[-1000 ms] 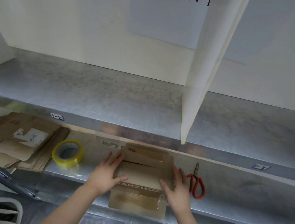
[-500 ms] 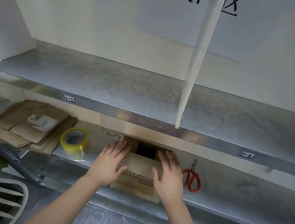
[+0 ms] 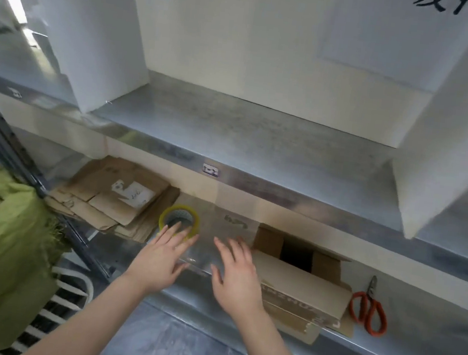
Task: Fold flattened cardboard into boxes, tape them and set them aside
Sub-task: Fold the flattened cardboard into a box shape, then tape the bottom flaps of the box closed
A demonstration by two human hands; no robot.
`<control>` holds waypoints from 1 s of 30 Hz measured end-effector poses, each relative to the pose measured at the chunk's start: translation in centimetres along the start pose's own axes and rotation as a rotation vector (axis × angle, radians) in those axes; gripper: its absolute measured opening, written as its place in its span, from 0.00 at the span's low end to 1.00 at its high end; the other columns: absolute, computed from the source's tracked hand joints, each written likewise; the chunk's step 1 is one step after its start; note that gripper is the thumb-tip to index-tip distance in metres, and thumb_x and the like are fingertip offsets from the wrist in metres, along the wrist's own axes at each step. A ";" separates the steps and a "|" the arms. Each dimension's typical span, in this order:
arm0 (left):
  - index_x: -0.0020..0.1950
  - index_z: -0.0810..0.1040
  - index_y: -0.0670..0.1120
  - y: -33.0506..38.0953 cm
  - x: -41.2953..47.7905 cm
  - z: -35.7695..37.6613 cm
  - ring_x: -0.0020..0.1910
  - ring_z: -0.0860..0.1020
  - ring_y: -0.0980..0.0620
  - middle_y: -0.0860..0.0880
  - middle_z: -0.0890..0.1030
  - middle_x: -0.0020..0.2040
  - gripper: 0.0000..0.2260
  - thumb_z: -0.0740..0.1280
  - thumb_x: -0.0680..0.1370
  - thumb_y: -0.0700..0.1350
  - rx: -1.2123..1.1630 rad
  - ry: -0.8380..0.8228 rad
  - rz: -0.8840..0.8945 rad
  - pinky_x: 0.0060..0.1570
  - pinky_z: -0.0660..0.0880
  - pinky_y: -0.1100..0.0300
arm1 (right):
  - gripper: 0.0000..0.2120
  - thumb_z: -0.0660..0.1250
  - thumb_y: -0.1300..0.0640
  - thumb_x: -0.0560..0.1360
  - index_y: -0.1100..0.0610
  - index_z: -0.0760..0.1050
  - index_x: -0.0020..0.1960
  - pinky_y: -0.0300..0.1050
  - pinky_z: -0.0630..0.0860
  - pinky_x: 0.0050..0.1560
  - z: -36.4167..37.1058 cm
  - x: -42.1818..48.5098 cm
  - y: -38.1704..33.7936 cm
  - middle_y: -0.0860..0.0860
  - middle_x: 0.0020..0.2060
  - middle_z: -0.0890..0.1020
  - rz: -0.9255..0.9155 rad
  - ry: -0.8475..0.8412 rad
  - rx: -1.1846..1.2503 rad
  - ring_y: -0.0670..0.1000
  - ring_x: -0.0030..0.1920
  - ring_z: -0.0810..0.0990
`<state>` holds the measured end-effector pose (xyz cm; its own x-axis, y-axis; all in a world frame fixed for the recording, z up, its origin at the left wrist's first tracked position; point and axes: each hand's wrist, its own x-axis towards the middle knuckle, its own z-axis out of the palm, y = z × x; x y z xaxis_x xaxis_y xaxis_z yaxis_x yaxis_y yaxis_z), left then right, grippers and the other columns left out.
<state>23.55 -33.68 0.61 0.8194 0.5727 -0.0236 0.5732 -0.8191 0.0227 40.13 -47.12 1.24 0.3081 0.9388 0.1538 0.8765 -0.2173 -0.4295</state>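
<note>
A brown cardboard box (image 3: 299,284) stands on the lower metal shelf (image 3: 420,324), its top open and dark inside, one flap hanging over the shelf's front edge. My right hand (image 3: 237,274) hovers just left of the box with fingers spread, holding nothing. My left hand (image 3: 164,257) is spread too, its fingertips over the near rim of a yellow tape roll (image 3: 180,219). A stack of flattened cardboard (image 3: 114,195) lies left of the roll.
Orange-handled scissors (image 3: 369,309) lie on the shelf right of the box. The upper shelf (image 3: 260,142) overhangs with white dividers (image 3: 441,136). Green cloth (image 3: 1,238) and a white rack (image 3: 64,298) sit at the lower left.
Both hands have left the box and moved left toward the tape roll. The view has swung left, and the box stands with its top open.
</note>
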 end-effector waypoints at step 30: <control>0.59 0.77 0.52 -10.9 6.2 6.1 0.59 0.76 0.47 0.51 0.80 0.55 0.20 0.74 0.68 0.48 -0.233 -0.079 0.244 0.61 0.71 0.53 | 0.16 0.67 0.51 0.75 0.47 0.76 0.63 0.45 0.66 0.65 11.6 7.3 -0.7 0.50 0.62 0.71 0.367 -0.285 0.059 0.55 0.65 0.67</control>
<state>22.36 -21.35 -5.85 0.9345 0.3496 -0.0663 0.3543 -0.8970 0.2644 37.50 -37.06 -7.62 0.4726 0.8406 -0.2646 0.7036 -0.5407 -0.4611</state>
